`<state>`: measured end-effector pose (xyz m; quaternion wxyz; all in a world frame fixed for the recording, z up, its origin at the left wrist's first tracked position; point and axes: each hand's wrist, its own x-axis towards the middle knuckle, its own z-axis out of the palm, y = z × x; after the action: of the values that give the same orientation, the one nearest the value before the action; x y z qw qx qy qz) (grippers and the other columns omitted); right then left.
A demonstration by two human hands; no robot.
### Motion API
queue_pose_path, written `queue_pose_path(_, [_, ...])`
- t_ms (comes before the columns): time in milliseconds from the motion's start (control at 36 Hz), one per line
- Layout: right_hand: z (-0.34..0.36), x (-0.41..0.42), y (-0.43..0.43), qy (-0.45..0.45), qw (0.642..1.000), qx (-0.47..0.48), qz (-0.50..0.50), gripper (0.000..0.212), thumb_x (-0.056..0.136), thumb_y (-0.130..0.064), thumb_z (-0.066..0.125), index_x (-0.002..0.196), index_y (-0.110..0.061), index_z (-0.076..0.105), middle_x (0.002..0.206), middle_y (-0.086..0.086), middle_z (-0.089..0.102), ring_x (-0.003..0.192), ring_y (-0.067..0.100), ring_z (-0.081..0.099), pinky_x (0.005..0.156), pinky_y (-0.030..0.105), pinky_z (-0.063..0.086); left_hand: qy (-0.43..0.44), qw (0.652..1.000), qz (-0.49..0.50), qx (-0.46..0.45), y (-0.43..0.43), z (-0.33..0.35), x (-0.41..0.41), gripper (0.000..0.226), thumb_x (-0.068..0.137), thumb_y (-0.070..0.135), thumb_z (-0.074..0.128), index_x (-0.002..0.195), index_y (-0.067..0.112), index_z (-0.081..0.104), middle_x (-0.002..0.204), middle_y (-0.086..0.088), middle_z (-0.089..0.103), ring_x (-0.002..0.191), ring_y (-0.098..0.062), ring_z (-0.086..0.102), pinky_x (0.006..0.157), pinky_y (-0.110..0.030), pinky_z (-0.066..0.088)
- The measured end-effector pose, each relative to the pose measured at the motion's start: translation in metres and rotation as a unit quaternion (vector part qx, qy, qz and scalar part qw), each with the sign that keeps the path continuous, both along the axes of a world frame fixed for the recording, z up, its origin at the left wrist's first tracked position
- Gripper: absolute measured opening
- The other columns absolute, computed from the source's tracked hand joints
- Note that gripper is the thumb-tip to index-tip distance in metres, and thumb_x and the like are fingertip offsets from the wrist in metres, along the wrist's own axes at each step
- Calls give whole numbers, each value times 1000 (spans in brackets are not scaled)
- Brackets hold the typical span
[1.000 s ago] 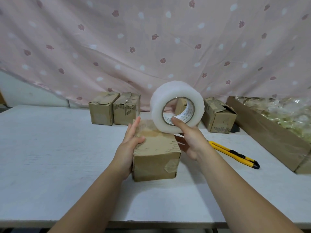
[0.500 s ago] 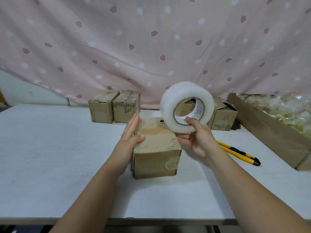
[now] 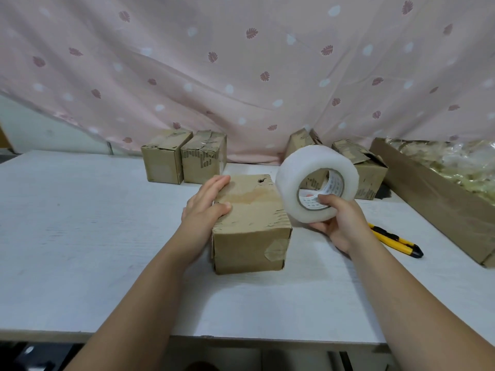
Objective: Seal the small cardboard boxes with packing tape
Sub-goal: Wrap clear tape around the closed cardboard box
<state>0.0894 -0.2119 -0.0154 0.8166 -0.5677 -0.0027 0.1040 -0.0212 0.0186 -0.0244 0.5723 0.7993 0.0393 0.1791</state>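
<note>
The tape roll [image 3: 297, 170], gripped in my right hand [image 3: 340, 223], has swung off the cardboard box [image 3: 249, 210] to its right, my flat left hand [image 3: 206, 207] steadying that box; taping looks unstarted.

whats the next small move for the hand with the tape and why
Probably peel up the tape's free end: the right hand holds the tape roll in the air beside the box, with no loose strip showing between them, while the left hand rests flat on the box's left edge, steadying it.
</note>
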Motion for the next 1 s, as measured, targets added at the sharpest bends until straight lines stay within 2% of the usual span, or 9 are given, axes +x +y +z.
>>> queue_pose_path(278, [0, 7, -11, -50, 987, -140, -55, 47, 86, 8, 57, 123, -21, 51, 109, 15, 63, 98, 34, 64, 71, 51, 59, 2, 999, -27, -28, 0, 2, -3, 54, 64, 54, 48, 115, 71, 46, 137, 47, 31, 137, 10, 23, 119, -48, 4])
queue_pose_path(361, [-2, 5, -11, -73, 980, -176, -64, 47, 84, 6, 59, 120, -22, 50, 110, 15, 62, 101, 34, 63, 78, 59, 56, -22, 997, -40, -64, -4, 7, -5, 55, 83, 32, 54, 135, 46, 46, 141, 40, 32, 132, 16, 27, 119, -33, 17])
queue_pose_path(417, [-4, 2, -8, -87, 975, -192, -69, 47, 83, 3, 60, 120, -23, 50, 109, 11, 62, 102, 32, 62, 80, 60, 56, -32, 995, -40, -80, -7, 8, -5, 50, 95, 10, 46, 139, 34, 45, 145, 33, 30, 130, 16, 28, 107, -18, 27])
queue_pose_path(528, [-7, 0, -4, -98, 972, -193, -89, 43, 80, -2, 62, 117, -23, 54, 107, 9, 64, 102, 29, 62, 86, 58, 54, -36, 991, -36, -121, -13, 9, -6, 49, 99, 11, 41, 137, 41, 42, 150, 33, 23, 134, 13, 24, 98, -11, 29])
queue_pose_path(667, [-7, -2, 0, -55, 988, -120, -80, 41, 85, -3, 60, 115, -29, 51, 111, 8, 61, 103, 28, 61, 81, 54, 57, -52, 968, -29, -246, -23, 11, -5, 53, 96, 17, 50, 143, 37, 38, 154, 28, 18, 137, 4, 29, 99, -19, 38])
queue_pose_path(750, [-5, -5, 4, -26, 998, -45, -42, 34, 91, -6, 60, 116, -27, 52, 107, 7, 62, 98, 26, 63, 64, 41, 58, -61, 929, -13, -366, -26, 13, -3, 60, 94, 16, 51, 146, 39, 31, 137, 17, 45, 110, -1, 61, 80, -21, 52])
queue_pose_path(806, [-1, -10, 9, -12, 1000, 13, -7, 24, 92, -7, 59, 105, -26, 55, 100, 6, 64, 95, 26, 64, 69, 45, 58, -52, 896, 2, -442, -27, 14, -3, 60, 97, 19, 47, 149, 40, 25, 123, 16, 55, 95, -7, 67, 74, -29, 53])
queue_pose_path(889, [2, -15, 15, 4, 996, 79, 40, 34, 90, -3, 60, 122, -14, 56, 103, 12, 68, 99, 29, 67, 77, 47, 59, -29, 866, 8, -500, -27, 16, -2, 54, 98, 26, 47, 148, 40, 30, 107, 15, 63, 90, -12, 69, 74, -34, 50])
queue_pose_path(1000, [4, -18, 16, -5, 987, 143, 74, 54, 78, 0, 67, 129, -7, 52, 110, 15, 68, 105, 27, 66, 82, 44, 59, -6, 851, 7, -526, -24, 15, -1, 50, 100, 22, 43, 147, 37, 34, 128, 9, 60, 103, -16, 65, 76, -36, 50])
